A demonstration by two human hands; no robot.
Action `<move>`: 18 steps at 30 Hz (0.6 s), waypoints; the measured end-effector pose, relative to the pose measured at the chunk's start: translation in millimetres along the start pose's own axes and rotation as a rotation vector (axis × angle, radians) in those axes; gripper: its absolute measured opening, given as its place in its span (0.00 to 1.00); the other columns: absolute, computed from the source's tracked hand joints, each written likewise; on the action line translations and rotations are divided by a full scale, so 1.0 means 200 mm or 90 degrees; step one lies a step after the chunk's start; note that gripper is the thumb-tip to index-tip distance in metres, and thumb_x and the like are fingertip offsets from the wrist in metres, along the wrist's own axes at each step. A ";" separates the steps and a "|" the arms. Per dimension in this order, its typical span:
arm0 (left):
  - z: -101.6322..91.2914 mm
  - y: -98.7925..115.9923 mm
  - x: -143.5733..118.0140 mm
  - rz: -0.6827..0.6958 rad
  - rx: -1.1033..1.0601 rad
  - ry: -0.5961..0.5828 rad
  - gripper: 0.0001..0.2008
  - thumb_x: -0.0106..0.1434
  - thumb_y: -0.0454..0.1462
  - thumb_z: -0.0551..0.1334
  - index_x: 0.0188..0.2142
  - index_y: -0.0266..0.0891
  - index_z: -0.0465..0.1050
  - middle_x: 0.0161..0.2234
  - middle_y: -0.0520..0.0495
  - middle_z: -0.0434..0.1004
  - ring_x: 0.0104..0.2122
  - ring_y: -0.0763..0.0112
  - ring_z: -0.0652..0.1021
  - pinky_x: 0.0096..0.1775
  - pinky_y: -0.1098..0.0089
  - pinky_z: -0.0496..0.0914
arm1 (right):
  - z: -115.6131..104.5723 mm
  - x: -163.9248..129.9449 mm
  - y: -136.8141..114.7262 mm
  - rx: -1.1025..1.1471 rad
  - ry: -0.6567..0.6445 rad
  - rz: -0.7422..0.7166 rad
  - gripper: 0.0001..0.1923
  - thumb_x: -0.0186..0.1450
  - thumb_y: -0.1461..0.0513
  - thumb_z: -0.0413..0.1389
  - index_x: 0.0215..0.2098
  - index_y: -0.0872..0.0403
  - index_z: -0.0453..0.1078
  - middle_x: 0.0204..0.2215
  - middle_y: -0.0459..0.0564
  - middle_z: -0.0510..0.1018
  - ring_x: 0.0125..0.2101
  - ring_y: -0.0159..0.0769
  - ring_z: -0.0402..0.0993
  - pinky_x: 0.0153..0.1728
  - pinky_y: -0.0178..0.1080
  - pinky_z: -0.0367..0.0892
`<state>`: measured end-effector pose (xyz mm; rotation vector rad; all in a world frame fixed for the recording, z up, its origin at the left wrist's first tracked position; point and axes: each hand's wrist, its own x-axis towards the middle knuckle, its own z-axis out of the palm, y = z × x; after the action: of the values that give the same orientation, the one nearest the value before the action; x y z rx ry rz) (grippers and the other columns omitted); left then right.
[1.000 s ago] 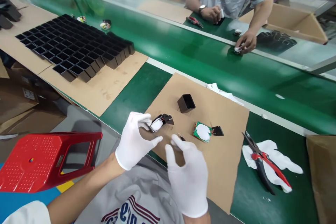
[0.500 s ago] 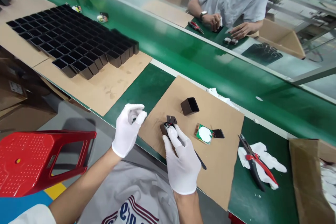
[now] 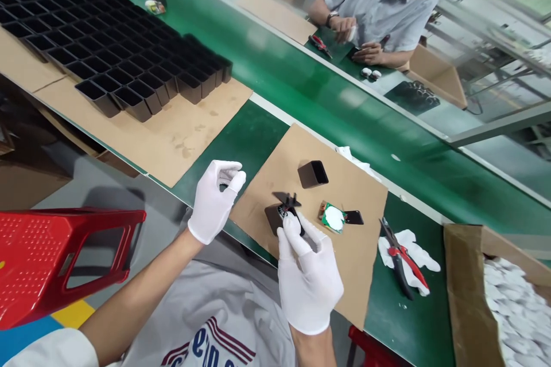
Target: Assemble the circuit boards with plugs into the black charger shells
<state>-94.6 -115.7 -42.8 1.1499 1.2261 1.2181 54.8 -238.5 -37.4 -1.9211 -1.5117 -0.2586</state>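
Note:
My left hand (image 3: 217,200), in a white glove, hovers above the bench edge left of the cardboard sheet. Its fingers curl loosely, with the thumb apart from them, and I see nothing in them. My right hand (image 3: 307,275), gloved too, has its fingertips closed at the open end of a small black box (image 3: 274,219). A flat black piece with prongs (image 3: 287,199) sticks up at that opening; whitish wires show below it. Beyond stands another black box (image 3: 312,175). To the right lies a green circuit board with a white round patch (image 3: 333,218), joined to a flat black piece (image 3: 353,217).
Rows of open black boxes (image 3: 148,89) fill the cardboard at left. Red-handled pliers (image 3: 400,258) rest on a white glove (image 3: 415,246). A carton (image 3: 471,304) of white pieces stands at right, a red stool (image 3: 55,258) at left. Across the bench sits a co-worker (image 3: 370,17).
The view has shifted a little. My right fingers have drawn back slightly at the box, and the pronged black piece has tilted. The co-worker's hands have moved.

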 end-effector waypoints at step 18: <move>0.00 -0.01 -0.03 0.031 0.048 0.005 0.11 0.68 0.44 0.65 0.46 0.41 0.75 0.37 0.47 0.82 0.40 0.62 0.83 0.47 0.59 0.75 | 0.07 -0.01 0.04 0.076 -0.004 0.014 0.15 0.73 0.60 0.61 0.57 0.48 0.79 0.50 0.52 0.86 0.49 0.41 0.86 0.52 0.42 0.81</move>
<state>-94.0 -121.3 -44.1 1.2381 1.2654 1.2230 57.7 -232.2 -52.7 -1.8444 -1.4760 -0.1502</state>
